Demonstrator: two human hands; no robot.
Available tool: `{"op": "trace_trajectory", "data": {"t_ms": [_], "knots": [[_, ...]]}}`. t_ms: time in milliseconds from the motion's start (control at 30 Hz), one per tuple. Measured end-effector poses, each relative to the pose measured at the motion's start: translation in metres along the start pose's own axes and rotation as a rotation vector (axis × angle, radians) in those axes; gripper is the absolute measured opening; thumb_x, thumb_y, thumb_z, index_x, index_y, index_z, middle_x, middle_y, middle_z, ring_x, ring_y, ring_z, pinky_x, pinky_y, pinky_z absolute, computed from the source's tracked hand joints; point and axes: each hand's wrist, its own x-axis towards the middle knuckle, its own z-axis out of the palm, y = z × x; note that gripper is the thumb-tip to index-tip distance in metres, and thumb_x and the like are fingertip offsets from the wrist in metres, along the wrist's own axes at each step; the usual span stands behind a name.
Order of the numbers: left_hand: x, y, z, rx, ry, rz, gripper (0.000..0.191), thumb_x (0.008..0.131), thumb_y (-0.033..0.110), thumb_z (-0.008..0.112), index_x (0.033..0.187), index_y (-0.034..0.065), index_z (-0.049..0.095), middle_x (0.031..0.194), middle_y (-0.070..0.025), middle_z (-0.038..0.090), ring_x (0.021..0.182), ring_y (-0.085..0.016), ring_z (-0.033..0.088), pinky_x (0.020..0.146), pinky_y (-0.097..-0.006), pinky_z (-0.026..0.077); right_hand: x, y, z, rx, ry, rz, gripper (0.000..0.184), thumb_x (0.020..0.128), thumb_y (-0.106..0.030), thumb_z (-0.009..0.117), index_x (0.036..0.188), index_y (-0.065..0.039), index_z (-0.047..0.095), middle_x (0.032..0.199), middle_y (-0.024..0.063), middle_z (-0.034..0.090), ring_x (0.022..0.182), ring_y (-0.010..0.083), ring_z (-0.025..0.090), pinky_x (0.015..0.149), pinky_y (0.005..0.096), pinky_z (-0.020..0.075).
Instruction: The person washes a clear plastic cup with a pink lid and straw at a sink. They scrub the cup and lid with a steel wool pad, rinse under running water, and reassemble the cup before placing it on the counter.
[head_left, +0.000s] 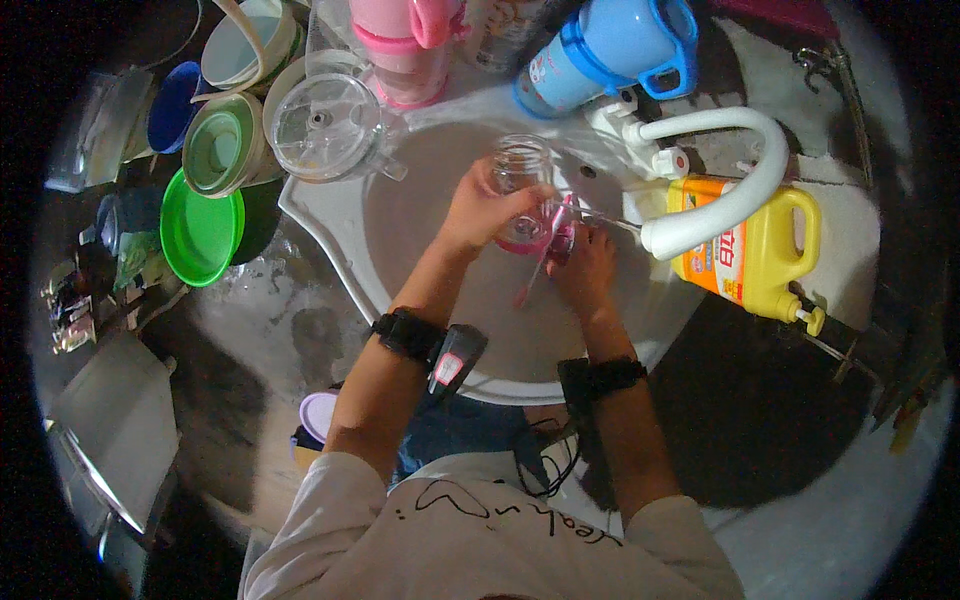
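Over the white washbasin (465, 337), my left hand (476, 206) grips a clear ribbed jar or cup (523, 159) by its side. Pink shows at the lower end of that vessel. My right hand (589, 266) is close beside it, its fingers closed around a small pink part (562, 238). A thin pink-tipped stick (531, 283) extends down from near those fingers; whether it belongs to the pink part is unclear. From the tip of a white curved faucet (720, 232), a thin stream of water runs left towards the vessel.
On the rim stand a clear lidded container (326, 124), a pink cup (405, 52) and a blue handled cup (600, 56). A yellow detergent jug (772, 247) lies right of the basin. Several stacked tubs (225, 142) and a green basin (202, 229) are at left.
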Motion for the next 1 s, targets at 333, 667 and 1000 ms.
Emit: {"op": "trace_trajectory", "data": {"t_ms": [333,667,1000], "knots": [[-0.021,0.002,-0.008,-0.014,0.114,-0.072,0.03,0.072,0.009,0.07,0.098,0.0025,0.055,0.086,-0.0029,0.061,0.075,-0.008,0.056,0.06,-0.0217,0.047,-0.008,0.014,-0.001,-0.122,-0.141,-0.091,0.053,0.065,-0.033,0.071,0.108,-0.011,0.05,0.109,0.0112,0.048,0.108,0.0305,0.045,0.086,0.0467,0.0392],[-0.039,0.003,-0.021,-0.024,0.157,-0.107,0.034,0.073,0.008,0.068,0.102,0.0011,0.053,0.078,-0.0001,0.06,0.072,-0.009,0.056,0.063,-0.0238,0.045,0.013,0.023,-0.021,1.393,-0.308,0.134,0.05,0.08,-0.026,0.057,0.126,-0.011,0.043,0.119,0.0113,0.051,0.107,0.0307,0.051,0.086,0.0482,0.0441],[-0.079,0.008,-0.016,-0.065,0.181,-0.147,0.049,0.068,0.003,0.072,0.109,0.0014,0.046,0.095,-0.0027,0.057,0.087,-0.01,0.054,0.076,-0.0263,0.045,0.035,-0.026,-0.062,2.608,-1.01,-0.079,0.065,0.084,-0.051,0.044,0.135,-0.013,0.032,0.123,0.022,0.045,0.099,0.0342,0.05,0.069,0.0377,0.0494]]}}
